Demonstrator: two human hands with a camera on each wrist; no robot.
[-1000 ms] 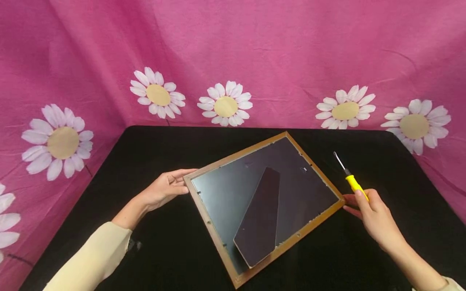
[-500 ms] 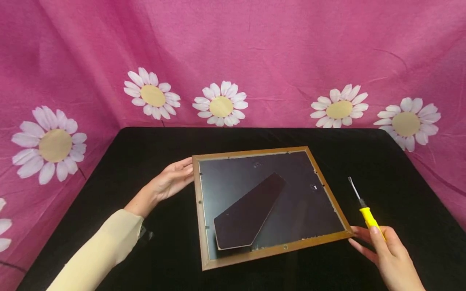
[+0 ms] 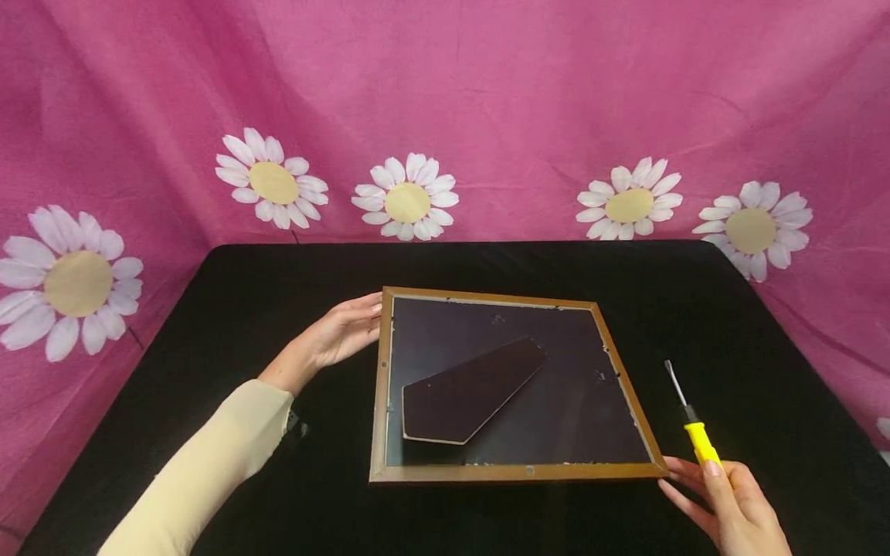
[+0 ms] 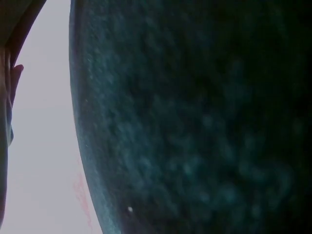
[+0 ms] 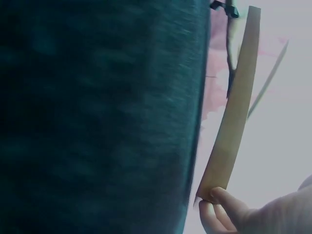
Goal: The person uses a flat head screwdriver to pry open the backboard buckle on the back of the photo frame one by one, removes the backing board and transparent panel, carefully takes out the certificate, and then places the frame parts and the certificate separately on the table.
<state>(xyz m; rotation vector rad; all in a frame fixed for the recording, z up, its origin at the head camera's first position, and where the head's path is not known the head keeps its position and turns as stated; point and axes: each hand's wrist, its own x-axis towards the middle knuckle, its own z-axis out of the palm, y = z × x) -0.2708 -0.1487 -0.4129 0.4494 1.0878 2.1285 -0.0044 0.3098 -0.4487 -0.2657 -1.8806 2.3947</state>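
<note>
A picture frame [image 3: 518,472] with a wooden border is held back side up above the table. Its dark backing carries a folded easel stand [image 3: 466,394], also seen sticking out in the right wrist view. My left hand [image 3: 327,340] holds the frame's upper left edge, its fingertips partly hidden behind the border. My right hand [image 3: 730,502] grips a yellow-handled screwdriver [image 3: 704,445], tip pointing away from me. The same hand supports the frame's lower right corner with its fingers. In the right wrist view, right-hand fingers [image 5: 229,204] pinch the frame's wooden edge [image 5: 234,117].
A black-covered table [image 3: 292,270] lies under the frame. Behind and beside it hangs a pink cloth [image 3: 514,116] printed with white daisies. The dark tabletop fills most of the left wrist view.
The frame has turned clockwise from a diamond-like tilt until its near edge lies nearly level. My right hand has come down and nearer with the screwdriver; my left hand has shifted slightly up and right.
</note>
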